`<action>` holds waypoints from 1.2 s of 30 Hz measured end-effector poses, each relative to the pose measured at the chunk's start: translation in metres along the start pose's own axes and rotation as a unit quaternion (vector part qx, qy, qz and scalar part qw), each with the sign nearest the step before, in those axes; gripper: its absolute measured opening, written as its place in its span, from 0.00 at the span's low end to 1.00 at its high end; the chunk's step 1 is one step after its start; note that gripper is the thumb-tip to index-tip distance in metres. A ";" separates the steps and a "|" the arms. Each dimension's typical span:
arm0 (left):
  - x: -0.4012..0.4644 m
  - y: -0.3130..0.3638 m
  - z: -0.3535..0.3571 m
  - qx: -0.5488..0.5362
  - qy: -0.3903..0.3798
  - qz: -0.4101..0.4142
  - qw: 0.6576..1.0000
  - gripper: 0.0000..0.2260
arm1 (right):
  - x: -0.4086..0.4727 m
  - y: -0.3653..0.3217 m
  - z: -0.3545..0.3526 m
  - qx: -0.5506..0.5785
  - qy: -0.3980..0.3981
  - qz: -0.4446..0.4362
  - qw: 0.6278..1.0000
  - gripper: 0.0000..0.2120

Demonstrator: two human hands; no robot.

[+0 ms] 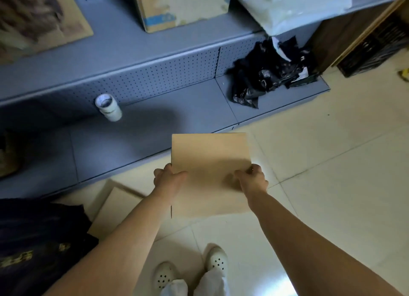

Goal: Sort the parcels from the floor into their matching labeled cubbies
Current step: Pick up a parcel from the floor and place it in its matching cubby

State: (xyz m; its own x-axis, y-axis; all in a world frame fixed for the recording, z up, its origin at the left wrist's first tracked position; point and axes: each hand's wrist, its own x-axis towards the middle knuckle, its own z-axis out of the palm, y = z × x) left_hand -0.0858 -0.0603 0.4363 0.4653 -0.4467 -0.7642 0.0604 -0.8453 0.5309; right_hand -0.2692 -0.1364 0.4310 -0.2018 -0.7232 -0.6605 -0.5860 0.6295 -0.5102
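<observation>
A flat cardboard parcel is held off the floor by both hands.

Its near edges are clasped by the left hand and right hand; just ahead lies the grey bottom shelf. No label is visible, so a matching cubby must next be identified.

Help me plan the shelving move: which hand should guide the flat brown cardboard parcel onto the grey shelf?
Left hand, probably: it grips the flat brown cardboard parcel's shelf-side edge; the right hand is floor-side.
</observation>
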 end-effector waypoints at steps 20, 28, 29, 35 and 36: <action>-0.227 0.152 -0.101 -0.013 -0.113 0.172 0.978 0.24 | -0.213 -0.073 -0.190 0.264 0.045 -0.079 0.960 0.16; -0.304 0.182 -0.129 -0.047 -0.157 0.232 0.959 0.22 | -0.288 -0.080 -0.240 0.367 0.063 -0.136 0.918 0.20; -0.310 0.185 -0.130 -0.048 -0.160 0.239 0.957 0.22 | -0.296 -0.081 -0.246 0.374 0.069 -0.140 0.914 0.20; -0.349 0.200 -0.138 -0.080 -0.178 0.263 0.945 0.19 | -0.338 -0.083 -0.275 0.397 0.080 -0.161 0.900 0.17; -0.355 0.201 -0.140 -0.094 -0.180 0.268 0.942 0.19 | -0.343 -0.083 -0.279 0.402 0.077 -0.163 0.898 0.16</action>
State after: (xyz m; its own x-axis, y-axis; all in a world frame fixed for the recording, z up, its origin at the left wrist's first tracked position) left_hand -0.1148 -0.0311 0.8656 0.1461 -0.8934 -0.4249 0.0726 -0.4186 0.9052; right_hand -0.3699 -0.0194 0.8534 -0.2657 -0.8975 -0.3519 0.1090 0.3347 -0.9360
